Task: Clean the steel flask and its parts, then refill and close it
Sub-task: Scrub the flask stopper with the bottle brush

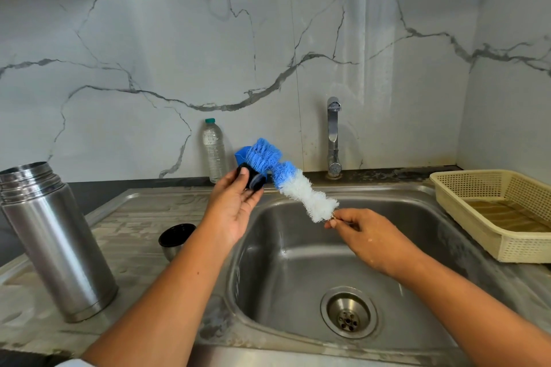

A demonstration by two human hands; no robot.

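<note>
The open steel flask point(56, 244) stands upright on the draining board at the left, its mouth uncovered. Beside it the flask's steel cup lid point(176, 240) sits with its black inside facing up. Over the sink's left rim my left hand point(234, 205) holds the black stopper point(253, 179) between thumb and fingers. My right hand point(362, 232) pinches the wire handle of a blue and white bottle brush point(286, 179). The brush's blue bristles press against the stopper.
The steel sink point(301, 259) with its drain point(347, 311) lies below both hands. The tap point(333, 137) rises at the back wall. A clear plastic water bottle point(214, 150) stands behind the sink. A cream plastic basket point(495, 214) sits on the right counter.
</note>
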